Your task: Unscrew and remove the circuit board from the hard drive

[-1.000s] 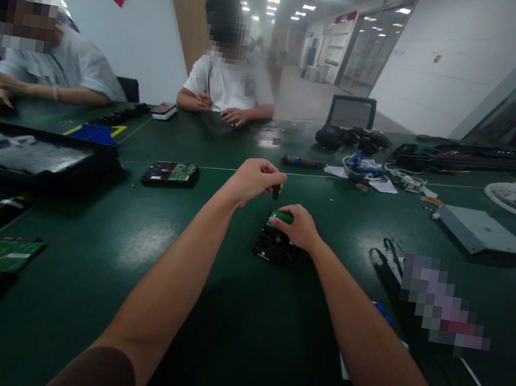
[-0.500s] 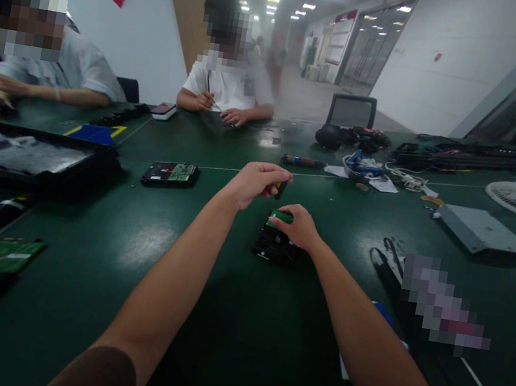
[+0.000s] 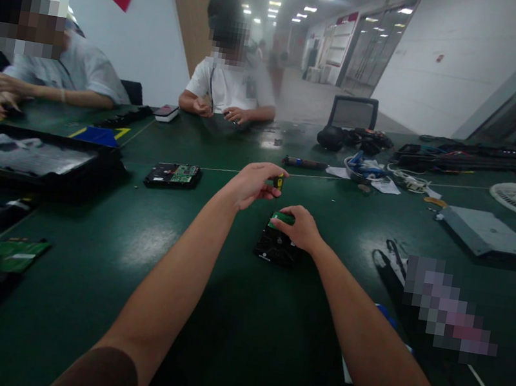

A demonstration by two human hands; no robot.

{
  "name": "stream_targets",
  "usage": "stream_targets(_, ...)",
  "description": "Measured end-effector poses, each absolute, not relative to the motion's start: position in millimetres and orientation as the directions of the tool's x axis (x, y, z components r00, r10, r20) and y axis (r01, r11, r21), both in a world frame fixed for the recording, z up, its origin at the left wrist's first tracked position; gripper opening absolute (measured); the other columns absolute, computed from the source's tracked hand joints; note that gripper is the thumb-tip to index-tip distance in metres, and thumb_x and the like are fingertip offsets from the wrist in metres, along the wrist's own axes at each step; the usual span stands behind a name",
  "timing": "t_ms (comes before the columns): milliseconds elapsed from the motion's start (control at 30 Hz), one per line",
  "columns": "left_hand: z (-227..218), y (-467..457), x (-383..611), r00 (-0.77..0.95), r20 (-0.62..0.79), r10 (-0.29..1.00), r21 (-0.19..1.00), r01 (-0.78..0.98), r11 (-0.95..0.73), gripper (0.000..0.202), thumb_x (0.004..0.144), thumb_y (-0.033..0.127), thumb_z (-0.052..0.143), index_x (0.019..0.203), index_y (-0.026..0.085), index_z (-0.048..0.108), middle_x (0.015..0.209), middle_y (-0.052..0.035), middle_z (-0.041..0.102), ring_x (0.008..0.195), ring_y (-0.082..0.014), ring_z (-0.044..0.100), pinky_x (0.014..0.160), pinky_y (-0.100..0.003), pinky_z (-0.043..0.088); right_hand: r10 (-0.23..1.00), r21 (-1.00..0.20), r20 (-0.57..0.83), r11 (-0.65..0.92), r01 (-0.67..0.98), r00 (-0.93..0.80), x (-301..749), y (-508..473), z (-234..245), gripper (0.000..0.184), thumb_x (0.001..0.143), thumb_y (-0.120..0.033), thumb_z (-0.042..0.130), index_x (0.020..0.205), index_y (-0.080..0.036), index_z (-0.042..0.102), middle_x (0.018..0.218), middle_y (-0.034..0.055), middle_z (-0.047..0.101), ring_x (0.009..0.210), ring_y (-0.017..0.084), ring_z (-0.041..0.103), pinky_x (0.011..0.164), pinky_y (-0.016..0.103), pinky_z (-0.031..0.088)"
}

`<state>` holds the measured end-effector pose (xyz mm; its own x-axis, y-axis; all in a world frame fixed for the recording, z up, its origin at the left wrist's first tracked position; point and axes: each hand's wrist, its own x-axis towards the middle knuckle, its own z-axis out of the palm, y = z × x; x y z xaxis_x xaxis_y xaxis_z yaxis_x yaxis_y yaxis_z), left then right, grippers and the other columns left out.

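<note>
A small screwdriver (image 3: 278, 183) with a yellow and black handle stands upright in my left hand (image 3: 255, 186), which is closed around it. Its thin shaft points down at the far end of a black hard drive (image 3: 276, 245) lying on the table. The drive carries a green circuit board (image 3: 283, 217) at its far end. My right hand (image 3: 300, 227) is closed on the drive's right side, thumb across the board. Whether the screwdriver's tip touches a screw is too small to tell.
Another hard drive (image 3: 172, 175) lies to the left on the green table (image 3: 88, 303). A black tray (image 3: 32, 160) stands beyond it. Right of me are a grey metal case (image 3: 491, 233) and a lanyard (image 3: 394, 260). Two people sit across the table, one with a white shirt (image 3: 230, 87).
In my left hand the screwdriver has turned from tilted to upright over the drive's far end. My right hand keeps its hold on the drive.
</note>
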<state>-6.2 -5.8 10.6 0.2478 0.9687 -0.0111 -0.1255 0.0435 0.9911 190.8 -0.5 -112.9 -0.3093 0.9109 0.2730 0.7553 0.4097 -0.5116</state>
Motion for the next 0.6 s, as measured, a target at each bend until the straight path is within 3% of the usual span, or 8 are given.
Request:
stream_targets(333, 8.9, -5.7, -3.7, 0.265, -0.059, 0.962, 0.984, -0.147, 0.101, 0.02, 0.098, 0.037, 0.059, 0.098, 0.018, 0.065, 0.1, -0.0106, 0.075, 0.066, -0.0141, 0.07, 0.059, -0.026, 0.051, 0.911, -0.506, 0.275, 0.408, 0.76, -0.306, 189.7, -1.8, -111.9, 0.045, 0.084, -0.062, 0.072, 0.111, -0.025, 0.074, 0.113, 0.0081, 0.071, 0.102, 0.026, 0.065, 0.088, 0.039, 0.05)
stream_targets(433, 7.8, -5.9, -3.3, 0.222, -0.003, 0.975, 0.997, -0.075, 0.02, 0.023, 0.095, 0.04, 0.066, 0.092, 0.018, 0.067, 0.093, -0.0079, 0.072, 0.062, -0.0107, 0.066, 0.054, -0.023, 0.044, 0.907, -0.511, 0.287, 0.416, 0.752, -0.307, 189.8, -1.3, -113.2, 0.044, 0.085, -0.062, 0.072, 0.109, -0.025, 0.074, 0.112, 0.0076, 0.071, 0.103, 0.026, 0.065, 0.09, 0.039, 0.05)
stream_targets(600, 6.6, -8.4, -1.3, 0.219, 0.113, 0.969, 0.984, 0.108, -0.139, 0.011, 0.089, 0.028, 0.075, 0.093, 0.018, 0.07, 0.073, -0.001, 0.063, 0.055, -0.0078, 0.057, 0.052, -0.023, 0.04, 0.907, -0.511, 0.292, 0.416, 0.752, -0.303, 190.3, -0.5, -115.0, 0.045, 0.084, -0.061, 0.072, 0.109, -0.024, 0.074, 0.111, 0.0085, 0.071, 0.101, 0.025, 0.065, 0.088, 0.039, 0.05)
